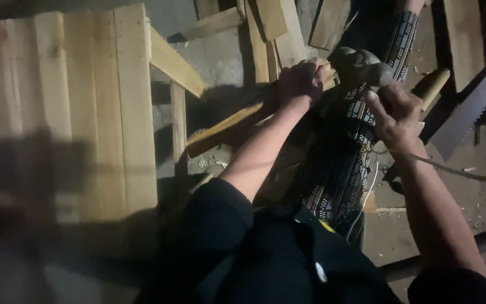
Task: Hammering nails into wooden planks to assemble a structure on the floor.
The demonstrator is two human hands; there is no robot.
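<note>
My left hand (302, 79) is closed around a pale wooden stick (226, 128) that slants down to the left across my patterned trouser leg (344, 163). My right hand (395, 112) grips a hammer by its light wooden handle (431, 84), with the dark hammer head (358, 65) hovering just right of my left fist. The end of the stick under the hammer head is hidden by my hands.
A slatted wooden panel (85, 107) with a cross rail fills the left side. Loose planks (277, 28) lie at the top on a dusty concrete floor (220, 56). A hand saw blade (471, 107) rests at the right, near a thin cord (462, 171).
</note>
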